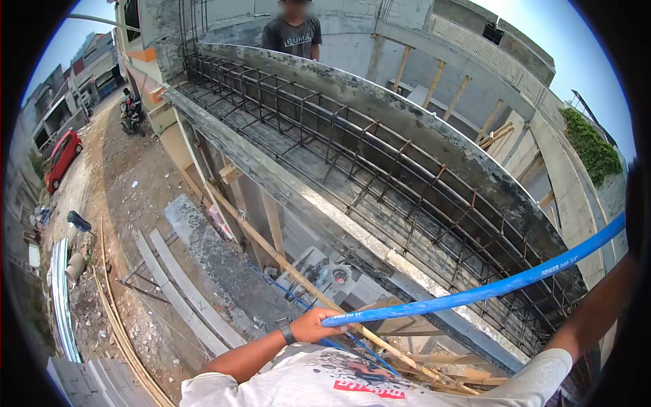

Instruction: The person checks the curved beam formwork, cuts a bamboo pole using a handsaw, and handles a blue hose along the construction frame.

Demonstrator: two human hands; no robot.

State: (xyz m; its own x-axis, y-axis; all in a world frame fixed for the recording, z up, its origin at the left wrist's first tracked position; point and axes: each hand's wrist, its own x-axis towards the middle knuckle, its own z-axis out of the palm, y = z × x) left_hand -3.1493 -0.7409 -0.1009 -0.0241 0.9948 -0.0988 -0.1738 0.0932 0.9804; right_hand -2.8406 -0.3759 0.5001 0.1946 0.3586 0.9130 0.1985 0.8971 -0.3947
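My left hand (313, 326), with a dark watch on the wrist, is closed round the end of a blue hose (461, 297) at the bottom middle. From there the hose rises in a curve to the right edge of the view. My right arm reaches up along that edge, and its hand is lost in the dark border. Beyond the hose lies a long formwork trough (254, 141) with a cage of steel bars (380, 127) inside. A pale board (319, 203) forms its near side.
A person (293, 34) in a dark shirt stands behind the trough. A bamboo pole (271, 251) slants below its near side. Far beneath are rubble ground, planks (180, 285), a red car (63, 159) and a motorcycle (131, 117).
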